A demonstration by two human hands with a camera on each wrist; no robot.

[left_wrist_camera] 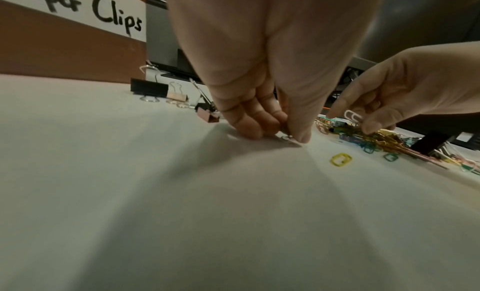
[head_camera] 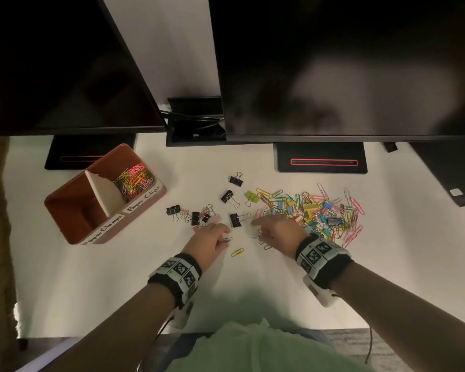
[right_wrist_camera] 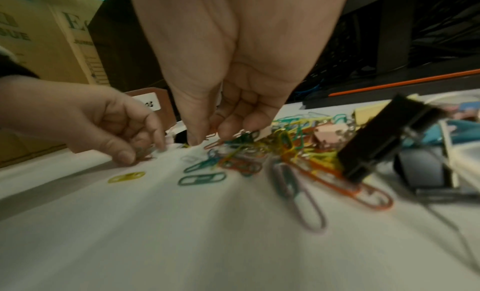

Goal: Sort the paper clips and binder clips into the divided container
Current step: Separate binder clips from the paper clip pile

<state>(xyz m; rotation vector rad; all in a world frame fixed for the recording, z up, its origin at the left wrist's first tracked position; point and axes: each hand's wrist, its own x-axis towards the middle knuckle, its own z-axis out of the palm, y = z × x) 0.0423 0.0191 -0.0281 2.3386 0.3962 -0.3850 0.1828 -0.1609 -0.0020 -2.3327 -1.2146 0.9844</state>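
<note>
My left hand (head_camera: 224, 235) pinches a small silver paper clip (head_camera: 227, 239) against the white table; the left wrist view shows thumb and fingertips closed on the silver clip (left_wrist_camera: 287, 138). My right hand (head_camera: 258, 232) works at the near left edge of the mixed pile of coloured clips (head_camera: 314, 210). It holds a white paper clip (left_wrist_camera: 351, 115) in curled fingers, and its thumb and finger pinch an orange paper clip (right_wrist_camera: 213, 143). The brown divided container (head_camera: 73, 200) stands at the left, with paper clips (head_camera: 134, 181) in its far compartment. A yellow paper clip (head_camera: 237, 251) lies between my hands.
Several black binder clips (head_camera: 235, 220) and a pink one (head_camera: 215, 218) lie scattered between container and pile. A black binder clip (right_wrist_camera: 376, 141) stands in the pile close to my right hand. Two monitor stands (head_camera: 322, 157) and dark screens line the back of the table.
</note>
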